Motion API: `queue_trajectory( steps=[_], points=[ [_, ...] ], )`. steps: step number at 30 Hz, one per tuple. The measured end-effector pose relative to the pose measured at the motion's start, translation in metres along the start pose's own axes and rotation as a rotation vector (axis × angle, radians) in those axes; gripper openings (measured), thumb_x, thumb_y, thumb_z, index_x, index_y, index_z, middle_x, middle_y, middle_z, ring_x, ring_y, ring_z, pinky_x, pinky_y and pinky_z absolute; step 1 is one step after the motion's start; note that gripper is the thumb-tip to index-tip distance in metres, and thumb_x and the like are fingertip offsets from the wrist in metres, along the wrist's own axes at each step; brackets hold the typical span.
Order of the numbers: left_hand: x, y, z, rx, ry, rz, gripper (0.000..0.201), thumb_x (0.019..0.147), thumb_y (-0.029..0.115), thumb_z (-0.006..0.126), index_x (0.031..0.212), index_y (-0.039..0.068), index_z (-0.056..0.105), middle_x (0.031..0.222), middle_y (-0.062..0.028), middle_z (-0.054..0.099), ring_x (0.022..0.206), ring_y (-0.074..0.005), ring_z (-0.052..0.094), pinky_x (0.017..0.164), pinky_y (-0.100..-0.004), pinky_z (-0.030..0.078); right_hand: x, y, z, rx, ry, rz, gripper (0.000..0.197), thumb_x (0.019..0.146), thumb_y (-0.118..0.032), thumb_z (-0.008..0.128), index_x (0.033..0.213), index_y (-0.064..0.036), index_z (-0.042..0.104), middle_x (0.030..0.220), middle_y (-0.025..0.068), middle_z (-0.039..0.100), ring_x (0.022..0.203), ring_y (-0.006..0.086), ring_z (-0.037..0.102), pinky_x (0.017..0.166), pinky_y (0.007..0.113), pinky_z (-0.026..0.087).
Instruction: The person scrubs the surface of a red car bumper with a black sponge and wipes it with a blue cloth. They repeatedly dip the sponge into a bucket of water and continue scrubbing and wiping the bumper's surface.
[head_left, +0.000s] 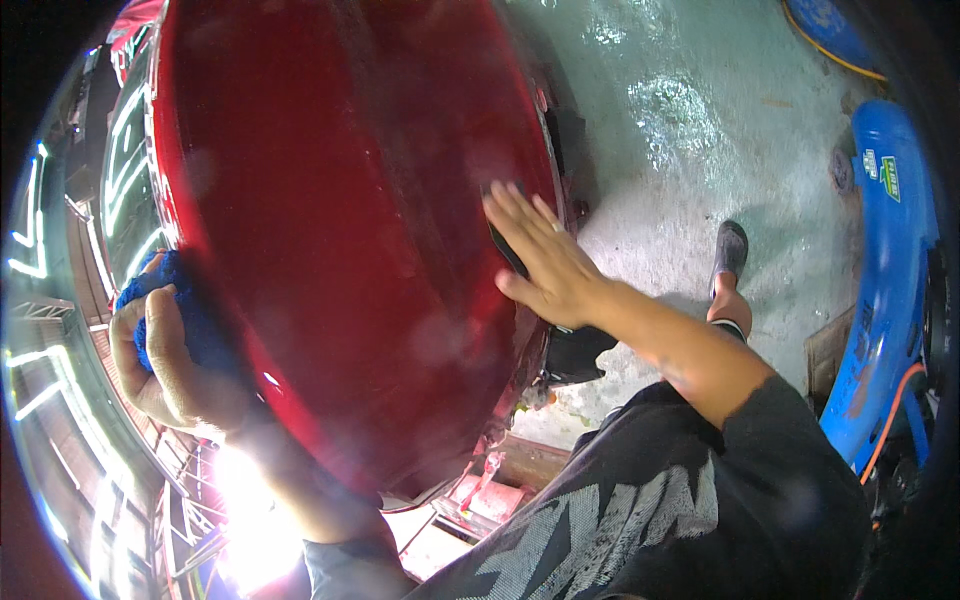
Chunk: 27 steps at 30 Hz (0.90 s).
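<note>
A broad, glossy dark-red car body panel (330, 200) fills the middle of the view. My right hand (545, 255) lies on its right side, palm down with fingers stretched out. A dark, curved edge shows along that hand's left side; whether it is a flat pad under the palm or a shadow, I cannot tell. At the panel's left edge, my left hand (165, 365) is curled around a bunched blue cloth (165, 290). Part of the cloth is hidden behind the fingers.
A blue cylindrical tank (885, 270) stands on the right, with an orange hose (890, 420) beside it. Another round blue object (840, 35) is at the top right. The grey floor (660, 130) looks shiny. My shoe (731, 248) rests on it. Bright light strips glare at left.
</note>
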<state>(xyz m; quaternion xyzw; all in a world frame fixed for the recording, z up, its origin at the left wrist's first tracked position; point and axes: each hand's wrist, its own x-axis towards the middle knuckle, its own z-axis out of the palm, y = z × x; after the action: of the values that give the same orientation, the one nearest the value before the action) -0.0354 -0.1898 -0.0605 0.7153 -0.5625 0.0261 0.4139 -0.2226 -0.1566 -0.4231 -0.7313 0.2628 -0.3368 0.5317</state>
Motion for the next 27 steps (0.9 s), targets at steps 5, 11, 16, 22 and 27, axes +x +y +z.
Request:
queue_trajectory(
  steps=[5, 11, 16, 22, 27],
  points=[
    [0.008, 0.011, 0.02, 0.014, -0.016, 0.02, 0.015, 0.096, 0.016, 0.075, 0.097, 0.0, 0.076, 0.095, -0.0084, 0.075, 0.083, -0.0163, 0.069, 0.08, -0.0297, 0.057, 0.138, 0.038, -0.043, 0.005, 0.279, 0.037, 0.087, 0.115, -0.062, 0.036, 0.173, 0.0026, 0.025, 0.181, 0.0289, 0.019, 0.169, 0.0446, 0.016, 0.137, 0.055, 0.013],
    [-0.006, 0.009, 0.005, 0.034, 0.028, -0.017, 0.018, 0.096, 0.018, 0.075, 0.096, 0.0, 0.077, 0.092, -0.0073, 0.075, 0.081, -0.0147, 0.068, 0.077, -0.0277, 0.055, -0.012, -0.017, 0.008, 0.034, 0.024, -0.056, 0.088, 0.115, -0.062, 0.037, 0.174, 0.0024, 0.023, 0.181, 0.0287, 0.017, 0.17, 0.044, 0.015, 0.136, 0.06, 0.013],
    [0.006, 0.013, 0.019, -0.011, -0.037, 0.033, 0.018, 0.096, 0.017, 0.075, 0.098, 0.0, 0.079, 0.093, -0.0069, 0.076, 0.082, -0.0147, 0.068, 0.078, -0.0274, 0.055, 0.102, 0.01, -0.032, -0.074, 0.241, -0.033, 0.091, 0.114, -0.069, 0.028, 0.172, 0.0013, 0.029, 0.182, 0.0259, 0.02, 0.17, 0.041, 0.016, 0.137, 0.057, 0.012],
    [-0.003, 0.008, 0.013, 0.069, 0.027, 0.037, 0.018, 0.096, 0.016, 0.074, 0.1, -0.001, 0.079, 0.096, -0.008, 0.076, 0.083, -0.0157, 0.07, 0.081, -0.029, 0.057, 0.027, -0.02, -0.001, 0.077, 0.109, -0.023, 0.097, 0.112, -0.072, 0.032, 0.171, 0.0046, 0.03, 0.182, 0.0268, 0.018, 0.17, 0.0414, 0.016, 0.137, 0.058, 0.011],
    [-0.001, 0.015, 0.015, 0.001, -0.011, -0.013, 0.016, 0.097, 0.014, 0.075, 0.101, -0.002, 0.077, 0.097, -0.0098, 0.076, 0.084, -0.0179, 0.071, 0.082, -0.0317, 0.061, 0.057, -0.018, -0.015, -0.041, 0.107, -0.02, 0.098, 0.112, -0.074, 0.026, 0.171, 0.0042, 0.029, 0.182, 0.0263, 0.019, 0.171, 0.0395, 0.014, 0.137, 0.057, 0.01]
  ],
)
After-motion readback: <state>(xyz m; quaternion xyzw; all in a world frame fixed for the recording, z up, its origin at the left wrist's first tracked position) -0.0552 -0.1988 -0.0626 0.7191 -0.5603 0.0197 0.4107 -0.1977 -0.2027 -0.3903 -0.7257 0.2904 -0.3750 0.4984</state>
